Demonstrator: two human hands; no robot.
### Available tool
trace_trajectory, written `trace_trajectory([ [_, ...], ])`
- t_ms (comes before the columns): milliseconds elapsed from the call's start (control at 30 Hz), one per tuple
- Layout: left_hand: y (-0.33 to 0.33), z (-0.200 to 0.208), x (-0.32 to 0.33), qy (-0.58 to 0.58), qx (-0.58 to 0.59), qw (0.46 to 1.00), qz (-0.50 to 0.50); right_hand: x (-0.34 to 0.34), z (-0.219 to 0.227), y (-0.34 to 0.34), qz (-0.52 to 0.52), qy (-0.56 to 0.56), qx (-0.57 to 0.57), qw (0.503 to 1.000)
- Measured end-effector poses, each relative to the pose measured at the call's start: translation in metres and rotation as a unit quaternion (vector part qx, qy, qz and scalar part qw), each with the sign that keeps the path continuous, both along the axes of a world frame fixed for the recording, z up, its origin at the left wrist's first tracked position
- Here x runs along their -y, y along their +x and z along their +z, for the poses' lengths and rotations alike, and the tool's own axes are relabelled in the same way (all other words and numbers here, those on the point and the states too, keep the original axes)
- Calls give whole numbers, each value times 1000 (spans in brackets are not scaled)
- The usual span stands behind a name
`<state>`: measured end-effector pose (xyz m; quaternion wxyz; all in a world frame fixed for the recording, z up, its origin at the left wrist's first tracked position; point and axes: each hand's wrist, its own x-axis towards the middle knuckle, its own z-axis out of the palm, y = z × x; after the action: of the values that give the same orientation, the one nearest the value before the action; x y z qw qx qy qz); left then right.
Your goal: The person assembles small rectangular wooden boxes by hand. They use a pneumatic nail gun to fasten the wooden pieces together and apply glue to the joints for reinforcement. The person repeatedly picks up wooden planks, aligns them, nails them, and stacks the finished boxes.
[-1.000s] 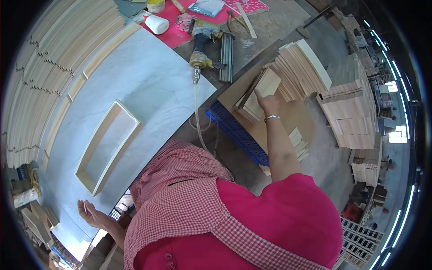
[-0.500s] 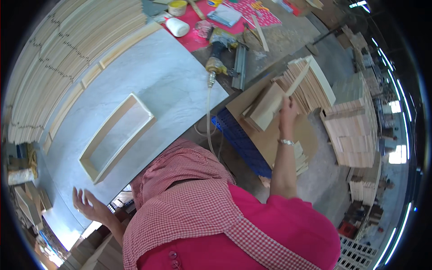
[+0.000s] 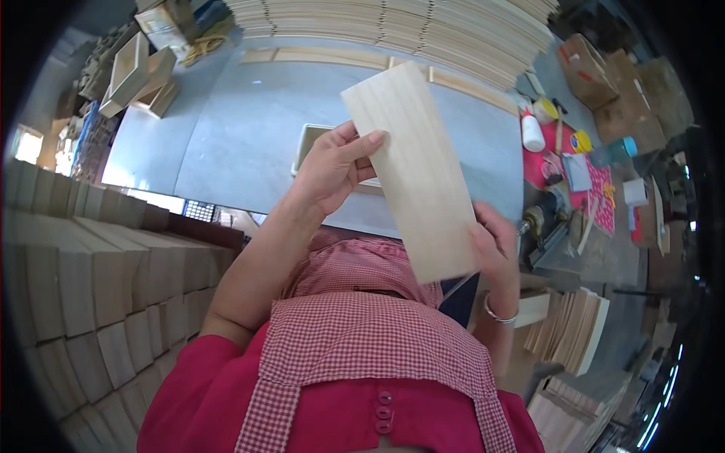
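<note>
Both hands hold a thin, pale rectangular wooden board point(image 3: 414, 170), tilted in front of my apron and over the table's near edge. My left hand point(image 3: 332, 167) pinches its left long side, thumb on the upper face. At the lower right corner, my right hand point(image 3: 495, 245) grips the other side, with some fingers hidden behind. Past the board, partly covered by it and my left hand, a rectangular wooden frame point(image 3: 308, 143) lies on the grey-blue table point(image 3: 242, 128).
Long stacked wooden strips point(image 3: 408, 23) line the table's far side. To the right sit a nail gun point(image 3: 540, 215), a white bottle point(image 3: 532, 134) and a pink cloth point(image 3: 602, 198). Stacked boards point(image 3: 566, 328) stand at lower right, piled wooden blocks point(image 3: 113, 279) at left, and small wooden boxes point(image 3: 140, 75) at far left.
My right hand has brought a board from the stack at the right to in front of me. My left hand, open before, now grips it too. The view has turned left.
</note>
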<state>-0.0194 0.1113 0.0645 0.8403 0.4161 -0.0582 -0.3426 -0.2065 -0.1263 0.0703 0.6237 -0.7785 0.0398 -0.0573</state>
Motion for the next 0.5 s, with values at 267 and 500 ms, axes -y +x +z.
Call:
trace_trajectory([
  [267,1,-21,-18,-20,-55,980,190,-22,17,50,-23,-451,78,889],
  [500,1,-16,-18,-34,-68,980,181,-23,14,70,-29,-530,92,843],
])
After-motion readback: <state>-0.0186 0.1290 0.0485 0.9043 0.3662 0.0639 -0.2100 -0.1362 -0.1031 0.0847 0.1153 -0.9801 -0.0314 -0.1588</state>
